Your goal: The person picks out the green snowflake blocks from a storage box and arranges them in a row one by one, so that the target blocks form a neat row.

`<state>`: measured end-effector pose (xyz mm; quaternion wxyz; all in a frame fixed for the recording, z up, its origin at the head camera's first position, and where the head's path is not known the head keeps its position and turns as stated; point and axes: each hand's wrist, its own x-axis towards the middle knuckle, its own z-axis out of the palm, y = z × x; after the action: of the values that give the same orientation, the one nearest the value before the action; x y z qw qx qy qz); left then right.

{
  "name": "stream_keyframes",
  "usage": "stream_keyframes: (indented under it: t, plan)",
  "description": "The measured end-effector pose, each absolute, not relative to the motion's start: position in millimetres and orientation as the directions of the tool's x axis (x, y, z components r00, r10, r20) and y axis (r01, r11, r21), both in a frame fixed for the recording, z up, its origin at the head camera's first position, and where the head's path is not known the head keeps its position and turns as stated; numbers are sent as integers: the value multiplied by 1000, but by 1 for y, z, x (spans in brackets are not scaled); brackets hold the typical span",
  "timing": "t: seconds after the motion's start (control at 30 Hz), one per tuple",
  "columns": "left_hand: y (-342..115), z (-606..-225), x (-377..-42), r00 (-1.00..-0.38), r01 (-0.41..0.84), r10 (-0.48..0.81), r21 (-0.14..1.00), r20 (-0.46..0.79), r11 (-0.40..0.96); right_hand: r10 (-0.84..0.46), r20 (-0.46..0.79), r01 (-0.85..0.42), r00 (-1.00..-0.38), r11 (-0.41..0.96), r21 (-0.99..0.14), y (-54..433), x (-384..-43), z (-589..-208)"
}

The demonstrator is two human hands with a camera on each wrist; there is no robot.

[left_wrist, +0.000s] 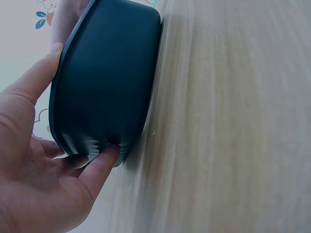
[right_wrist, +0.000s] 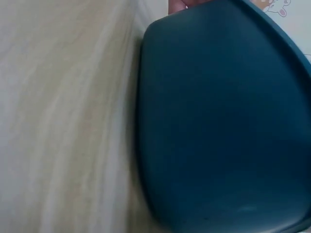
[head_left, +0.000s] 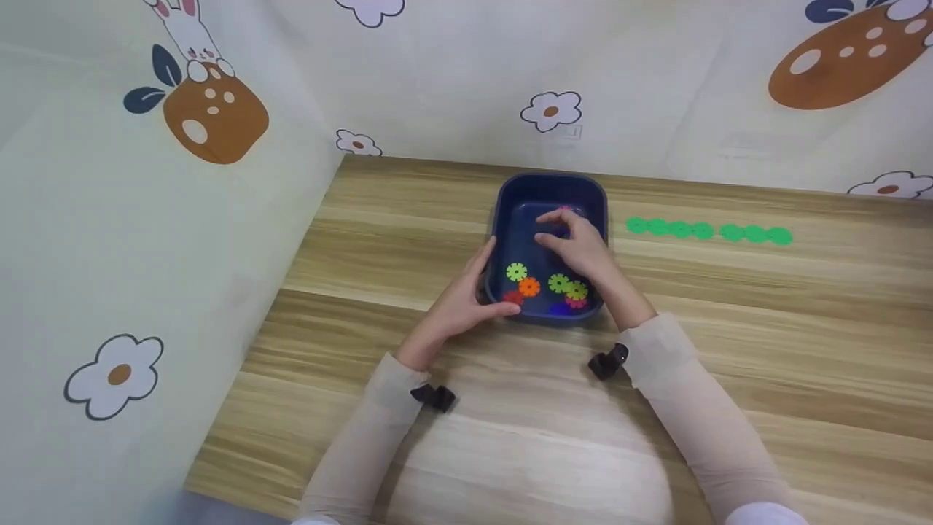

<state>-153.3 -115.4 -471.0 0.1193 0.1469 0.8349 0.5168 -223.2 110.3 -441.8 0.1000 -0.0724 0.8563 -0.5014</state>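
Note:
A dark blue plastic bin (head_left: 521,244) stands on the table. My left hand (head_left: 459,299) grips its near left corner, thumb along the front rim and fingers on the side wall. The left wrist view shows those fingers (left_wrist: 99,167) against the ribbed outside of the bin. Over the inside of the bin, my right hand (head_left: 583,251) has thumb and forefinger curved but apart, with nothing visible between them. Notched plastic discs lie near the front: a yellow-green one (head_left: 517,272), an orange one (head_left: 529,286), a red one (head_left: 513,297) and more at right. A pink piece (head_left: 565,210) is partly hidden behind the right hand.
Right of the bin, green discs lie joined in two rows, a longer one (head_left: 670,227) and a shorter one (head_left: 756,233). A printed cloth wall (head_left: 452,95) rises along the back and left edges of the wooden table (head_left: 729,328).

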Motion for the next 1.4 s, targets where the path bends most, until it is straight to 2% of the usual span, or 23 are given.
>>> stream_keyframes:
  t: [0.23,0.47,0.63,1.03,1.27,1.4]
  plan:
    - [-115,-471,-154,-928,132,370,890,-43,436,-273,-141,-35,-952,552,-833,107,-222,-448]
    - [-116,-470,-153,-929,141,368,888,-35,438,-344,-168,-59,-924,563,-824,103,-220,-453]
    - [-116,-472,-154,-929,139,368,888,-37,438,-316,-159,-52,-935,570,-820,101,-220,-454]
    - [-115,-472,-154,-925,140,379,900,-30,412,-361,-192,-142,-912,719,-680,98,-222,-456]
    - [-116,-472,-154,-928,143,372,890,-32,433,-360,-169,-182,-917,757,-628,95,-219,-457]
    - [-116,-473,-154,-926,144,375,886,-36,441,-416,-169,-232,-894,750,-620,94,-219,-459]
